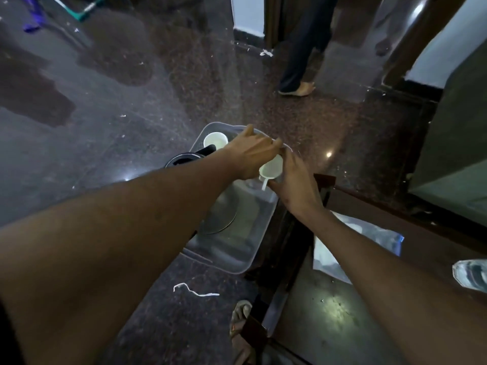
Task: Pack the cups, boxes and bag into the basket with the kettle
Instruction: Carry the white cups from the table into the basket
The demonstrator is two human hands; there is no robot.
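Both arms reach forward over the grey basket (232,248) on the floor. The right hand (295,185) curls round a white cup (271,168) above the basket's right rim, the cup tipped so its mouth faces the camera and its handle points down. The left hand (253,154) lies over the cup's top — whether it grips or merely touches it I cannot tell. A second cup (215,140) stands upright in the basket's far corner beside the dark kettle (189,158). The bag (369,243) lies flat on the tabletop (329,312), right of the basket.
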